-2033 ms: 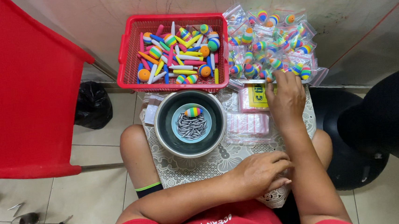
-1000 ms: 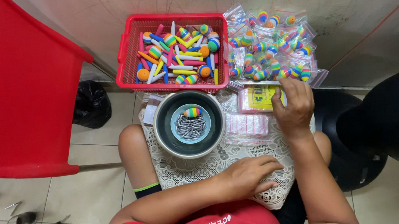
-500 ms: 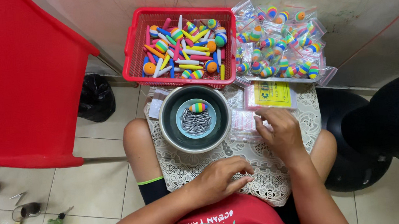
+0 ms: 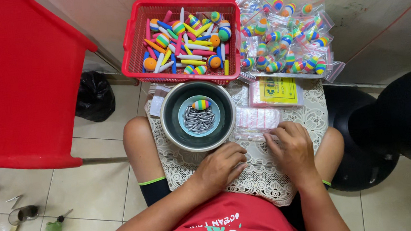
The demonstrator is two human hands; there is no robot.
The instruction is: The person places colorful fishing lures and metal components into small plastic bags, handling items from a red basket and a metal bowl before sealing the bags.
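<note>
My left hand (image 4: 222, 165) rests curled on the white lace cloth (image 4: 267, 174) over my lap, just below the metal bowl (image 4: 172, 127). My right hand (image 4: 292, 149) lies on the cloth beside it, fingertips touching a clear plastic bag (image 4: 257, 132) at the edge of a stack of small clear bags (image 4: 258, 117). The bowl holds a small blue dish of grey metal weights (image 4: 199, 120) with one striped foam float (image 4: 201, 104) on top. Whether the right hand pinches the bag is unclear.
A red basket (image 4: 131, 53) of coloured foam floats and sticks stands beyond the bowl. Bagged striped floats (image 4: 284, 37) lie to its right above a yellow-labelled packet (image 4: 276, 91). A red chair (image 4: 20, 85) stands left, a black stool (image 4: 389, 126) right, a black bag (image 4: 93, 94) on the tiled floor.
My right hand came back from the bagged floats and yellow packet to the lace cloth near my lap. My left hand shifted slightly toward the bowl.
</note>
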